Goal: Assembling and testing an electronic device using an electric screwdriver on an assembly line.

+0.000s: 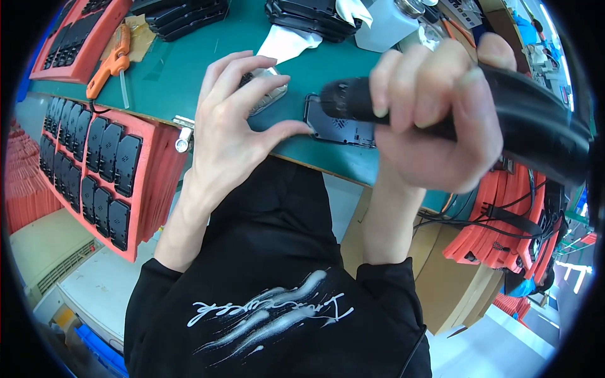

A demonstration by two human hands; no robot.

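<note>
Fingers spread in a wide curve, my left hand (236, 113) hovers at the table edge. Its fingertips are over a shiny oval object (272, 99), which they partly cover. The thumb tip reaches the left side of a flat black device housing (340, 128) with a speaker grille and small parts. My right hand (441, 113) is raised close to the camera, its fingers wrapped around a thick black tube-shaped tool (535, 120). One end of the tool points left, above the housing; its exact kind I cannot make out. The right hand hides the housing's right end.
An orange glue gun (115, 66) lies at the back left. Red foam trays (148, 189) of black housings stand left. Stacked black housings (309, 19), a white cloth (287, 43) and a white bottle (384, 25) are at the back. Cables and red foam (498, 214) are right.
</note>
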